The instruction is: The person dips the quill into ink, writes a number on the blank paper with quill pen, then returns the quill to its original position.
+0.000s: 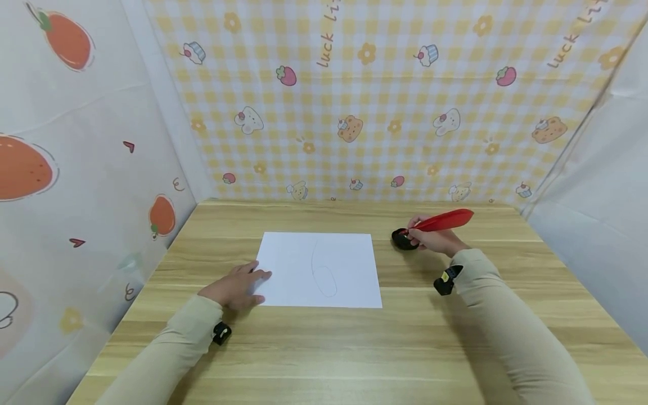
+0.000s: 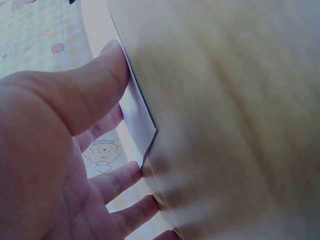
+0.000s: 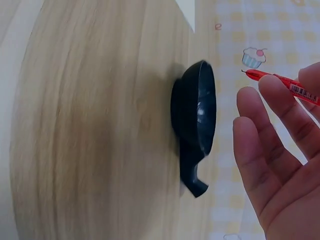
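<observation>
A white sheet of paper point(image 1: 288, 270) lies on the table, with a thin looping line point(image 1: 325, 266) drawn on it. My left hand point(image 1: 235, 288) rests at the paper's left edge, fingers spread; in the left wrist view the thumb and fingertips touch the sheet's edge near a corner. To the right of the sheet, my right hand point(image 1: 436, 239) pinches a red feather pen point(image 1: 448, 220), its plume pointing right. A small black bowl-shaped holder point(image 3: 194, 107) with a short hooked stem stands just below the pen. In the right wrist view the pen's tip is apart from the holder.
Wood-grain table point(image 1: 324, 349) spreads around the paper and the holder. A yellow checked cloth point(image 1: 324, 101) hangs along the back edge. White cloth walls, the left one point(image 1: 101, 124) printed with fruit, close off both sides.
</observation>
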Action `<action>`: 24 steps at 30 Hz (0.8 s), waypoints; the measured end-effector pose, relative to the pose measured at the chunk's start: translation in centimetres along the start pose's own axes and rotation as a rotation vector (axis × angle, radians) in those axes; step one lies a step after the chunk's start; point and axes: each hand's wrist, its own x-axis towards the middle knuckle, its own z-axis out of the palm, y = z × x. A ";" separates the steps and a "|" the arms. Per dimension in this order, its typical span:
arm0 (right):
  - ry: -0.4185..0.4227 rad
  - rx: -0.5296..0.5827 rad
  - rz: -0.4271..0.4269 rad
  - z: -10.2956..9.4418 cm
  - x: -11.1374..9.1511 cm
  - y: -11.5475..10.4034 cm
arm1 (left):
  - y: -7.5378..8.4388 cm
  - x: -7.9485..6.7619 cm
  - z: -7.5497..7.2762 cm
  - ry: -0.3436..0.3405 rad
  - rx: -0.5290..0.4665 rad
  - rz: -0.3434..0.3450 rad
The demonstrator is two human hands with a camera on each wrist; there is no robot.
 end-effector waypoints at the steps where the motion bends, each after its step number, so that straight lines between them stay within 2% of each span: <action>1: 0.002 0.002 -0.003 -0.1 -0.1 0.1 | 0.0 0.0 0.0 0.002 0.003 -0.001; 6: 0.023 -0.027 -0.027 -0.6 -0.4 0.8 | -0.2 0.1 0.0 0.008 0.012 0.000; 14: 0.103 -0.053 -0.131 -1.1 -0.9 2.0 | -0.1 -0.1 -0.2 0.009 0.000 0.013; 20: 0.208 -0.238 -0.153 -1.3 -1.4 2.7 | 0.0 0.0 -0.1 0.002 -0.002 0.011; 24: 0.281 -0.336 -0.258 -1.1 -1.6 3.0 | 0.0 0.0 -0.1 0.002 0.004 0.006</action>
